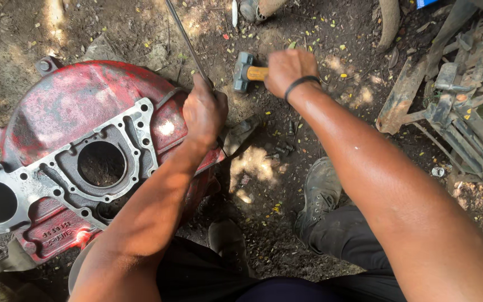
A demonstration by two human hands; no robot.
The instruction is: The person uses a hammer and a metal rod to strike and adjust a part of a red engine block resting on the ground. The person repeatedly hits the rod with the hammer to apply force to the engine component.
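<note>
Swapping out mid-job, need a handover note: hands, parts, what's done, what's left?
Left hand: closed around a long thin metal rod, its lower end at the rim of the red-painted cast-metal housing.
Right hand: gripping the yellow handle of a grey-headed hammer, held above the dirt just right of the rod.
Housing lies on the ground, grey machined flange with two round openings facing up. A few loose dark bolts lie in the dirt near the boot.
Done: rod set against the rim, hammer in hand.
Left: cannot tell from this view.

Bright sun falls in patches on the dirt ground (264,162), with dark shade between. Everything looks sharp, and the edges bend slightly.
</note>
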